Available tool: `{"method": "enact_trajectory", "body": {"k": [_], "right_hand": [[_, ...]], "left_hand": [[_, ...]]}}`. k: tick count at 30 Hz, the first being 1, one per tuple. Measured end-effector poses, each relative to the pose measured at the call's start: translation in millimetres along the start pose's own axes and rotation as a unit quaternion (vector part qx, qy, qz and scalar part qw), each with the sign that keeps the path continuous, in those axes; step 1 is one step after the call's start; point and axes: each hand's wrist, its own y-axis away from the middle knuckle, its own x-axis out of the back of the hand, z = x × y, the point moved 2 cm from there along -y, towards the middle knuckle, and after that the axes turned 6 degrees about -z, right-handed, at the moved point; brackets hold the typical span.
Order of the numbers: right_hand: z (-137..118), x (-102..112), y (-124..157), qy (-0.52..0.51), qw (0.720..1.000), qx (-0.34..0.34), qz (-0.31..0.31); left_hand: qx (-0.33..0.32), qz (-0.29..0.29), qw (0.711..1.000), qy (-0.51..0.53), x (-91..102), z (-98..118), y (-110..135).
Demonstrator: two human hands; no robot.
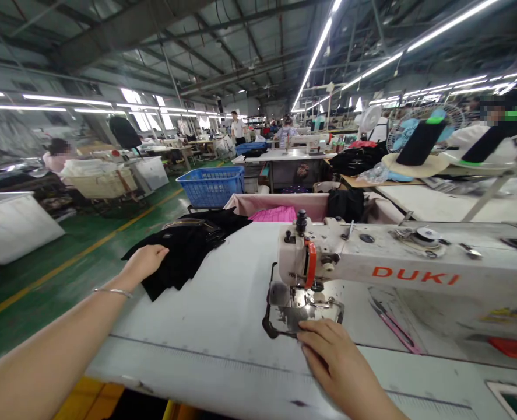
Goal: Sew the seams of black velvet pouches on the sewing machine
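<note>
My left hand (pixel 147 263) is closed at the near side of a stack of black fabric pieces (pixel 180 248), its fingers curled on the cloth. The stack lies at the left end of the sewing table (pixel 223 303), and a zipper shows on its top. My right hand (pixel 339 359) rests with fingers stretched out at the front edge of the metal needle plate (pixel 291 319). It sits just below the presser foot of the white sewing machine (pixel 354 256). No cloth shows under the foot. A silver bangle (pixel 113 291) circles my left wrist.
Pink-handled thread snips (pixel 398 326) lie beneath the machine arm. Behind the table stand a fabric-lined bin (pixel 262 202) with pink cloth and a blue plastic basket (pixel 212 186). Black thread cones (pixel 419 143) stand at the right. Other people work farther back.
</note>
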Motion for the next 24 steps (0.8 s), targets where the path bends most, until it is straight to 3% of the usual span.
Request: {"method": "enact_trajectory", "body": {"k": [4, 7, 9, 11, 13, 16, 19, 24], "right_hand": [[1, 4, -2, -0.015, 1.000, 0.002, 0.010], [0, 10, -4, -0.038, 0.999, 0.014, 0.034], [-5, 9, -6, -0.058, 0.997, 0.030, 0.049], [-14, 1, -8, -0.078, 0.994, 0.033, 0.062], [-24, -12, -12, -0.080, 0.995, 0.015, 0.056], [-36, -31, -16, -0.041, 0.999, -0.014, -0.001], [-42, -35, -17, -0.017, 0.998, -0.029, -0.051], [-42, -29, -14, -0.035, 0.996, -0.050, -0.069]], "left_hand": [[-0.047, 0.059, 0.997, 0.010, 41.9, 32, 10], [-0.149, 0.001, 0.988, 0.029, 49.3, 73, 51], [-0.240, -0.083, 0.966, 0.046, 30.5, 103, 92], [-0.297, -0.164, 0.937, 0.085, -5.4, 126, 131], [-0.277, -0.147, 0.948, 0.053, -46.1, 138, 153], [-0.231, -0.136, 0.963, 0.025, -91.9, 143, 159], [-0.206, -0.124, 0.970, 0.027, -101.1, 145, 153], [-0.192, -0.111, 0.974, 0.043, -79.9, 153, 163]]}}
